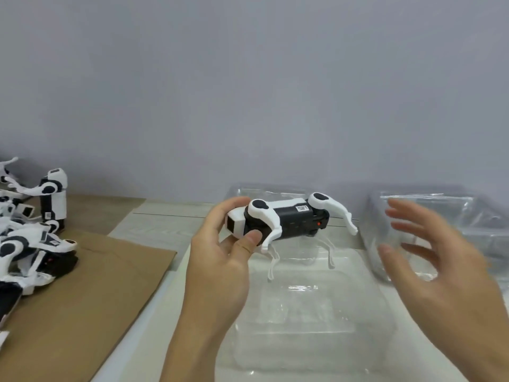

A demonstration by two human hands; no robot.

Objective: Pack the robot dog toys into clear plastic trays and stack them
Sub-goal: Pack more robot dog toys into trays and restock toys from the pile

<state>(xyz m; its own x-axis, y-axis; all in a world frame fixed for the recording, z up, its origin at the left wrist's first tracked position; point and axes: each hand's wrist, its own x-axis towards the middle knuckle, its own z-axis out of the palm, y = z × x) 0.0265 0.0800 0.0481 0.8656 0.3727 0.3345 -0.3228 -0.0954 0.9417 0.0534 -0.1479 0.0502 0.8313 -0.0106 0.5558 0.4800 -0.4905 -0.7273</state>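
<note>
While my left hand [220,260] grips one white-and-black plastic robot dog toy [289,219] by its head end, thumb and fingers curled round it, the toy hangs level above one clear plastic tray [308,307] lying on the white table [154,224]. My right hand [438,260] hovers beside it, fingers spread, holding nothing. Just right of that hand stands a stack of clear trays [429,216]; I cannot count them. At far left, a heap of similar dog toys [30,232], too tangled to count, rests on two brown cardboard sheets [82,299].
</note>
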